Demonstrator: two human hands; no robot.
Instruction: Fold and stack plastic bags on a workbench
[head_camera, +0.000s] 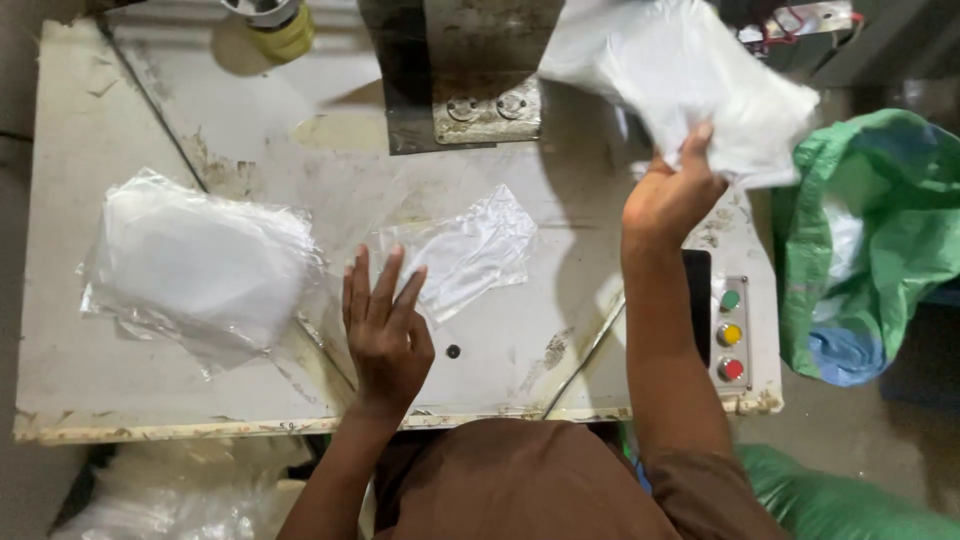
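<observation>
Head view, looking down on a worn white machine table (90, 390), paint chipped along its near edge.

Left part of the tabletop: a stack of clear plastic bags (200, 265), loosely piled and crinkled, well apart from the far edge.

Far edge, left of centre: a yellow-green container (285, 35), partly out of frame.

Left hand (385, 335): flat on the tabletop near the near edge, fingers spread apart and extended, clamped on nothing. Fingertips lie just beside the near-left corner of a single clear plastic bag (465, 255); actual contact cannot be told. That bag lies flat at mid-table.

Far edge, centre: a grey metal machine head (460, 70) with a bolted plate, overhanging the table above the single bag.

Right hand (675, 195): raised above the right part of the tabletop, fingers closed on the lower edge of a bundle of white plastic bags (680, 75), which hangs in the air near the far right corner.

Near right corner: a control panel (732, 335) with green, yellow and red buttons in a column.

Beyond the right edge, off the table: a green woven sack (880, 230), open-mouthed.
</observation>
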